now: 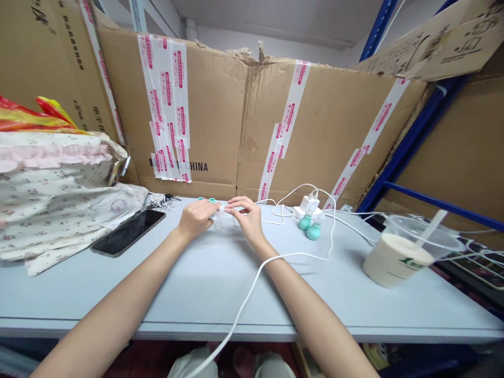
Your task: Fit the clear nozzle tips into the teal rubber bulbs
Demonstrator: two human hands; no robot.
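Head view, clear object half hidden, blurred

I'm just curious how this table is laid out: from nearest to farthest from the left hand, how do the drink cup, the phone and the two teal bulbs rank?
From the left hand:
1. Phone, on its left.
2. Two teal bulbs, beyond the right hand.
3. Drink cup, far right.

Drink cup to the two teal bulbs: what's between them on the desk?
White cables, with bare tabletop around them; the head view shows it.
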